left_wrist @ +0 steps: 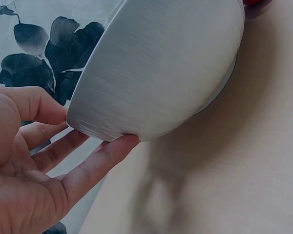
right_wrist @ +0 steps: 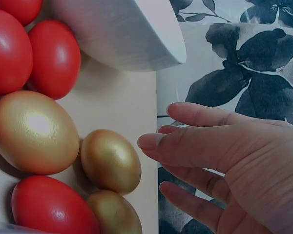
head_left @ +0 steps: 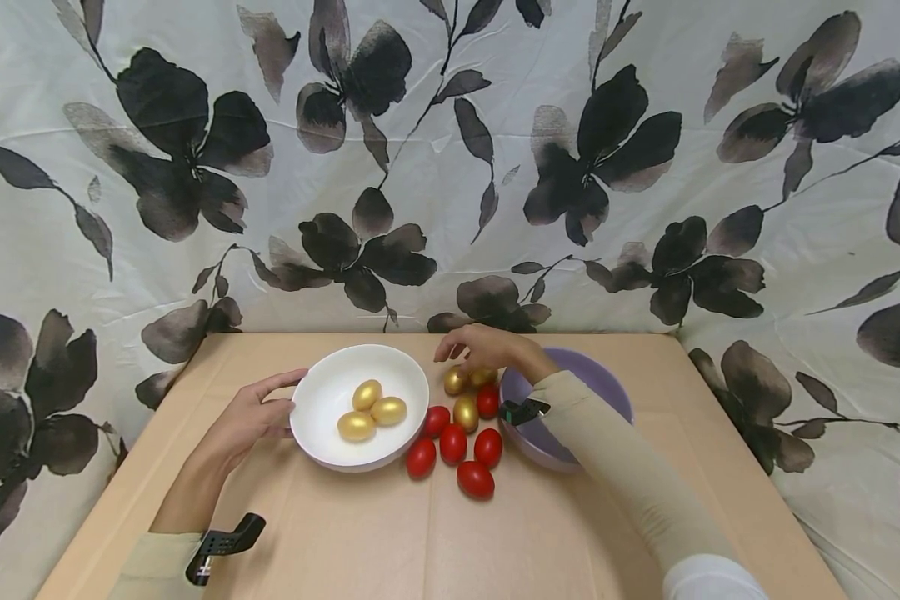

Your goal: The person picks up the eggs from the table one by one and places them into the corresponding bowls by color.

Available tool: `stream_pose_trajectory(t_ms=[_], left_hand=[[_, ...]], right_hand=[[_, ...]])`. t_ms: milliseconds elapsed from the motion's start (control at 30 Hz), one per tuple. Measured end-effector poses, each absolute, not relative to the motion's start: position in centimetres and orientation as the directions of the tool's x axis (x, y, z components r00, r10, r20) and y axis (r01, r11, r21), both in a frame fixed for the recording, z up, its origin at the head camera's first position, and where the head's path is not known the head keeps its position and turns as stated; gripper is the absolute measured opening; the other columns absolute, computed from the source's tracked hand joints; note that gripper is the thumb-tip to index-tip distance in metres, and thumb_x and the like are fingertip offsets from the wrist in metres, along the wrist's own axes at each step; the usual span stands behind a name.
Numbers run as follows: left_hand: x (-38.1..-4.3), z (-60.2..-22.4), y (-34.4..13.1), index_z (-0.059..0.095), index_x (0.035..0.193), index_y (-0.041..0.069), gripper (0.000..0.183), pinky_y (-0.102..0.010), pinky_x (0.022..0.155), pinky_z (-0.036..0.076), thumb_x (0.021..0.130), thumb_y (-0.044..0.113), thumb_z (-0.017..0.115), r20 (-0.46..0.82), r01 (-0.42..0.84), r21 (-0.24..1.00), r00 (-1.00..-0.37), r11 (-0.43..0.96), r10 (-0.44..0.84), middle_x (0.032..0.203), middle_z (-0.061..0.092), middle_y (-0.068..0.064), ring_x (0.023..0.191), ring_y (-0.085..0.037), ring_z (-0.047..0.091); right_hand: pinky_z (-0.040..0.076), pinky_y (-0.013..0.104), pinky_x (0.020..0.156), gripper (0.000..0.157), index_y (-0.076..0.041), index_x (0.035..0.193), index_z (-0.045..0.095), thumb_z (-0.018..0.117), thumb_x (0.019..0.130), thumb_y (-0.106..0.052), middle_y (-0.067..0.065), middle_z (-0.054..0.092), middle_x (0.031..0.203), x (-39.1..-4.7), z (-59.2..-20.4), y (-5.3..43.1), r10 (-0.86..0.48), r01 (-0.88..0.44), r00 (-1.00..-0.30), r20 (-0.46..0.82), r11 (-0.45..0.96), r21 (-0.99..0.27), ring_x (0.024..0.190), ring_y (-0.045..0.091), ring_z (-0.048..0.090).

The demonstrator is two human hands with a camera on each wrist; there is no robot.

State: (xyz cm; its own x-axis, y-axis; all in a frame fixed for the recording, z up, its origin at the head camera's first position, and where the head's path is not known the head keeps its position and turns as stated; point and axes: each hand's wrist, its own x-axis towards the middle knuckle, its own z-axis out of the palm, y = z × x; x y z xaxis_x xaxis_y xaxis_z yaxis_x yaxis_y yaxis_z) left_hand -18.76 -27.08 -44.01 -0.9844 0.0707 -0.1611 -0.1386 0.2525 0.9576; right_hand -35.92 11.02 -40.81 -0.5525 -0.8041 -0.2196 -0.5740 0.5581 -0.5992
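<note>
At the left, my left hand (head_left: 249,417) holds the side of a white bowl (head_left: 315,433), fingertips at its rim and outer wall. In the left wrist view the thumb (left_wrist: 100,168) lies against the bowl's outside. Three gold eggs (head_left: 356,426) lie in this bowl. Over the table's far edge, my right hand (head_left: 487,346) reaches leftward, fingers loosely bent and holding nothing. Just beside its fingertips, in the right wrist view, sits a gold egg (right_wrist: 111,161). More gold eggs (right_wrist: 35,132) and several red eggs (head_left: 476,480) lie between the bowls.
A purple bowl (head_left: 607,392) stands to the right, partly covered by the right forearm. Behind the light wooden table (head_left: 330,533) hangs a white cloth with dark flowers (head_left: 360,242). Both wrists carry black straps (head_left: 228,537).
</note>
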Motion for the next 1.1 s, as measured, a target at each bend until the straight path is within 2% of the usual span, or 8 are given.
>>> stream_pose_trajectory(t_ms=[467,733,1100], left_hand=[[-18.6,-44.0,-27.2,0.041,0.154,0.002,0.058,-0.048,0.077,0.062,0.097,0.0,0.054,-0.146,-0.123,0.966,-0.986,0.229,0.086,0.158,0.033,-0.025,0.103,-0.029,0.068],[-18.7,-44.0,-27.1,0.041,0.154,0.004,0.058,-0.048,0.078,0.062,0.098,0.002,0.054,-0.148,-0.124,0.96,-0.986,0.251,0.079,0.158,0.033,-0.025,0.113,-0.037,0.064],[-18.8,-44.2,-27.2,0.04,0.155,0.005,0.058,-0.049,0.08,0.062,0.098,0.004,0.056,-0.162,-0.139,0.962,-0.984,0.236,0.079,0.159,0.032,-0.023,0.112,-0.035,0.065]], right_hand=[[0.052,0.044,0.104,0.043,-0.008,0.129,0.068,0.072,0.087,0.004,0.011,0.066,0.132,-36.6,-41.6,11.3,-0.775,-0.515,-0.564,-0.286,0.6,-0.612,0.128,0.033,0.056],[0.058,0.036,0.093,0.046,-0.014,0.127,0.071,0.075,0.085,0.004,0.003,0.065,0.129,-36.6,-42.1,11.0,-0.738,-0.486,-0.583,-0.34,0.652,-0.582,0.123,0.027,0.057],[0.058,0.034,0.091,0.045,-0.015,0.124,0.072,0.075,0.084,0.007,0.002,0.065,0.124,-36.3,-42.3,10.7,-0.722,-0.467,-0.585,-0.369,0.672,-0.575,0.115,0.024,0.058]])
